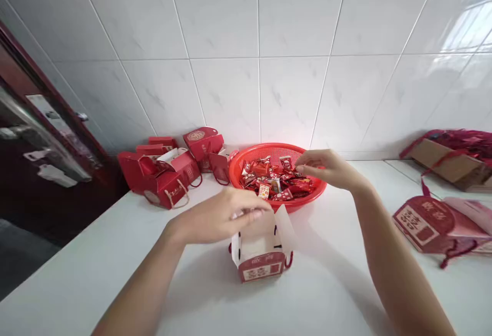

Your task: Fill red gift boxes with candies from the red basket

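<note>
An open red and white box (260, 267) stands on the white table, its lid flaps raised and dark red cord at its sides. My left hand (226, 214) is over the box's left rear edge, fingers pointing right; whether a small thing is between thumb and fingers cannot be made out. Behind the box sits a red plastic basket (277, 149) of wrapped candies (274, 180). My right hand (325, 168) hovers at the basket's right rim, thumb and fingers bent close together over the candies, with nothing clearly visible in them.
Several red boxes (165, 185) are clustered at the back left. On the right lie another red box (430, 223) and a brown carton (438, 159) with dark red shredded filling. A tiled wall (223, 90) rises behind the table (323, 295); a dark door (42, 172) is at left.
</note>
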{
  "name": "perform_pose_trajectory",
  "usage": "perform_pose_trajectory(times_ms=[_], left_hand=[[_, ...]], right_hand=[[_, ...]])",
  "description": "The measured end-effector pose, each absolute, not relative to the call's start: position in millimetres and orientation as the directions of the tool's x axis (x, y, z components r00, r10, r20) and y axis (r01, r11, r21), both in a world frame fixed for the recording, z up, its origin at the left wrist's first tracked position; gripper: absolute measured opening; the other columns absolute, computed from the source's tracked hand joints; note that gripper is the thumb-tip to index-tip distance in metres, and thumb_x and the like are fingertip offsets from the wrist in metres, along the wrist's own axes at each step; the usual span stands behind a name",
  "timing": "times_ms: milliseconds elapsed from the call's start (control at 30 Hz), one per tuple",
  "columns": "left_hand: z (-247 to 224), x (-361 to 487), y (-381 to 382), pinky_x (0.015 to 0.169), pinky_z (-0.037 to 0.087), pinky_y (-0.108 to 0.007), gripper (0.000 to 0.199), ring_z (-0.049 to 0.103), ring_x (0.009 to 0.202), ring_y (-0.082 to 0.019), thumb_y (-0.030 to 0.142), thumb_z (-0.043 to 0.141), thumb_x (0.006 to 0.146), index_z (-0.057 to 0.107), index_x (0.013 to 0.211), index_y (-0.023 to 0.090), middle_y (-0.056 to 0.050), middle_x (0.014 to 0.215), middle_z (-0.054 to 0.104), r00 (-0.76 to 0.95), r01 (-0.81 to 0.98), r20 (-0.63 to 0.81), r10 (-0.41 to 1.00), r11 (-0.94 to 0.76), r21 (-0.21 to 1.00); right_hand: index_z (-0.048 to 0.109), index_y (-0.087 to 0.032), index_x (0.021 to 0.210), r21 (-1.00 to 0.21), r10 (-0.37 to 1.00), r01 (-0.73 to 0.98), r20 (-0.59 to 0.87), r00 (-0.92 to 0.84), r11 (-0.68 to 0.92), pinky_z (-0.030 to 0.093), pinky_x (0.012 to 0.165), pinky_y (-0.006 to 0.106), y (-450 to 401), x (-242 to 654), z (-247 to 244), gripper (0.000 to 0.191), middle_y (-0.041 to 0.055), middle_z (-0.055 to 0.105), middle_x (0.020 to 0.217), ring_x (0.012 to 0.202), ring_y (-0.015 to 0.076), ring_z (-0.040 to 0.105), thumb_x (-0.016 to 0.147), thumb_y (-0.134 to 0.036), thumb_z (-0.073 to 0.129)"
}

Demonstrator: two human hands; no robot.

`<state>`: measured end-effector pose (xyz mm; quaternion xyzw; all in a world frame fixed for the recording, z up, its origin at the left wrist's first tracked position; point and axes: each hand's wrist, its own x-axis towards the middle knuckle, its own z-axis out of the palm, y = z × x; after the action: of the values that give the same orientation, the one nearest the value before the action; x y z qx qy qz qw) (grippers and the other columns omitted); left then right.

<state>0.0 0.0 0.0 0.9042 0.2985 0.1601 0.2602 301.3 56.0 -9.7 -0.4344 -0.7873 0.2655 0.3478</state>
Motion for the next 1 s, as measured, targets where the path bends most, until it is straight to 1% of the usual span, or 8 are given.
perform_pose_trajectory(times_ms=[167, 300, 400, 500, 633, 733, 867, 1000], left_hand=[[-14, 3, 55, 0.093, 0.055, -0.032, 0.028, 0.072, 0.101, -0.023, 0.037, 0.059, 0.092, 0.078, 0.104, 0.020, -0.005, 0.108, 0.080, 0.532, 0.521, 0.304, 0.790, -0.589, 0.618], [-31, 18, 99, 0.097, 0.055, -0.035, 0.035, 0.071, 0.108, -0.026, 0.037, 0.061, 0.089, 0.076, 0.114, 0.017, -0.011, 0.122, 0.076, 0.581, 0.611, 0.179, 0.794, -0.571, 0.549], [-43, 34, 122, 0.110, 0.048, -0.039, 0.056, 0.062, 0.129, -0.031, 0.039, 0.072, 0.081, 0.068, 0.132, 0.017, -0.014, 0.141, 0.065, 0.662, 0.661, 0.050, 0.747, -0.615, 0.430], [-53, 47, 134, 0.116, 0.042, -0.040, 0.078, 0.052, 0.141, -0.034, 0.035, 0.080, 0.072, 0.059, 0.146, 0.019, -0.014, 0.153, 0.056, 0.710, 0.678, -0.112, 0.695, -0.632, 0.375], [-59, 54, 137, 0.110, 0.047, -0.035, 0.073, 0.060, 0.134, -0.033, 0.034, 0.080, 0.072, 0.063, 0.142, 0.022, -0.011, 0.148, 0.062, 0.700, 0.708, -0.241, 0.672, -0.609, 0.358], [-60, 54, 136, 0.104, 0.050, -0.032, 0.070, 0.063, 0.129, -0.033, 0.037, 0.082, 0.070, 0.068, 0.136, 0.021, -0.010, 0.142, 0.068, 0.667, 0.733, -0.212, 0.714, -0.580, 0.355], [-61, 54, 133, 0.101, 0.051, -0.031, 0.065, 0.066, 0.124, -0.033, 0.033, 0.085, 0.067, 0.072, 0.129, 0.019, -0.010, 0.135, 0.072, 0.658, 0.729, -0.159, 0.736, -0.571, 0.378], [-63, 52, 131, 0.101, 0.052, -0.032, 0.048, 0.069, 0.119, -0.030, 0.025, 0.078, 0.072, 0.076, 0.120, 0.020, -0.008, 0.128, 0.075, 0.615, 0.712, -0.030, 0.788, -0.538, 0.451]], right_hand=[[0.074, -0.021, 0.094, -0.554, 0.932, 0.756, 0.111, -0.346, 0.347, 0.055, 0.084, 0.038, 89, 298, -30, 0.025, 0.0078, 0.076, 0.102, 0.095, 0.0268, 0.069, 0.078, -0.041, 0.073], [0.068, -0.028, 0.134, -0.406, 0.922, 0.890, -0.221, -0.318, 0.209, 0.056, 0.087, 0.041, 99, 288, -44, 0.075, 0.0116, 0.068, 0.135, 0.117, 0.0359, 0.065, 0.062, -0.032, 0.088], [0.060, -0.027, 0.147, -0.338, 0.932, 0.933, -0.284, -0.226, 0.123, 0.056, 0.087, 0.042, 104, 286, -53, 0.089, 0.0147, 0.062, 0.142, 0.125, 0.0387, 0.061, 0.061, -0.026, 0.086], [0.063, -0.032, 0.144, -0.367, 0.936, 0.921, -0.259, -0.237, 0.132, 0.056, 0.088, 0.040, 109, 292, -60, 0.087, 0.0113, 0.062, 0.143, 0.126, 0.0375, 0.061, 0.061, -0.028, 0.088], [0.078, -0.030, 0.119, -0.505, 0.948, 0.834, -0.087, -0.307, 0.223, 0.056, 0.082, 0.039, 118, 301, -69, 0.059, 0.0079, 0.074, 0.122, 0.114, 0.0367, 0.067, 0.060, -0.025, 0.088], [0.080, -0.028, 0.107, -0.563, 0.950, 0.784, 0.005, -0.314, 0.262, 0.055, 0.081, 0.037, 125, 303, -74, 0.036, 0.0047, 0.078, 0.102, 0.100, 0.0308, 0.071, 0.071, -0.022, 0.080], [0.080, -0.026, 0.099, -0.621, 0.955, 0.731, 0.105, -0.279, 0.282, 0.055, 0.080, 0.034, 130, 300, -77, 0.023, 0.0026, 0.078, 0.096, 0.092, 0.0249, 0.071, 0.077, -0.023, 0.075], [0.077, -0.023, 0.112, -0.701, 0.962, 0.658, 0.198, -0.190, 0.275, 0.056, 0.076, 0.032, 129, 298, -78, 0.030, 0.0043, 0.078, 0.096, 0.088, 0.0218, 0.071, 0.089, -0.037, 0.064]])
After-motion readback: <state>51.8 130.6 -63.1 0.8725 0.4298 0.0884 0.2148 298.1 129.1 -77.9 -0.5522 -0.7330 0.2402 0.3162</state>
